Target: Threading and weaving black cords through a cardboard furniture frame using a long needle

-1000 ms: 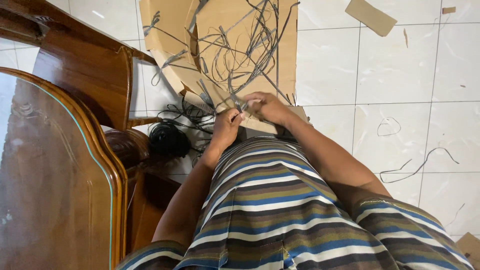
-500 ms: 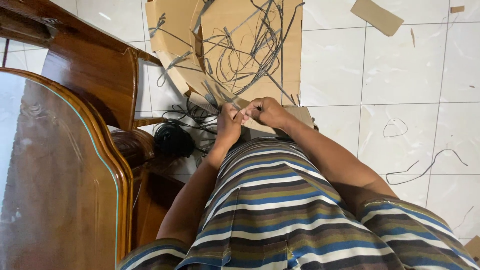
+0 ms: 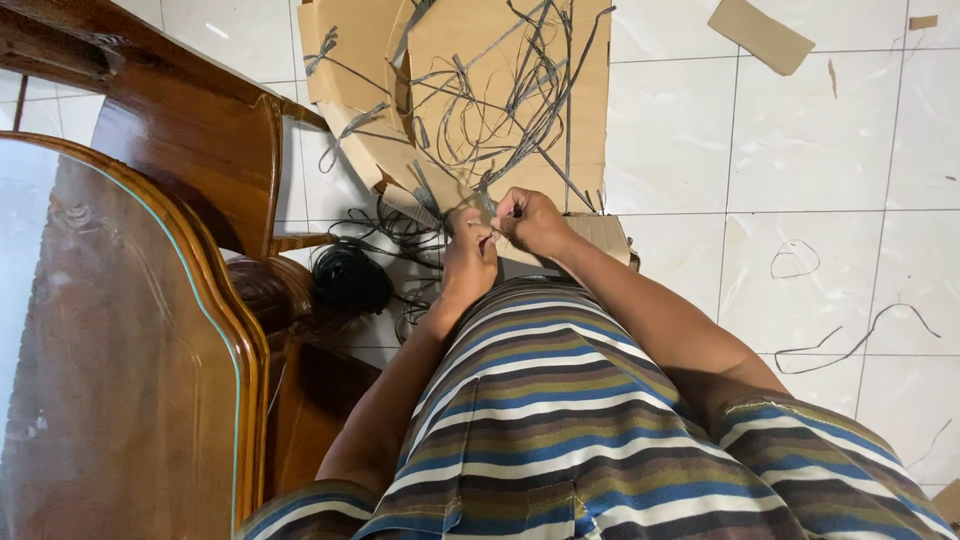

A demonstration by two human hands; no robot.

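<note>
A thin grey strip (image 3: 487, 212) is pinched between the left hand (image 3: 468, 255) and the right hand (image 3: 528, 220), both closed on it just above the lap, at the near edge of the cardboard sheet (image 3: 590, 90). The close grip appears to keep the strip taut. Loose strips (image 3: 500, 100) are spread over the cardboard on the tiled floor (image 3: 800, 150). No container is seen; a black coil (image 3: 350, 280) lies beside the wooden chair (image 3: 190, 150).

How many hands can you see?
2: the left hand and the right hand, close together above the striped lap, pinching thin grey strips before the cardboard sheet.
</note>
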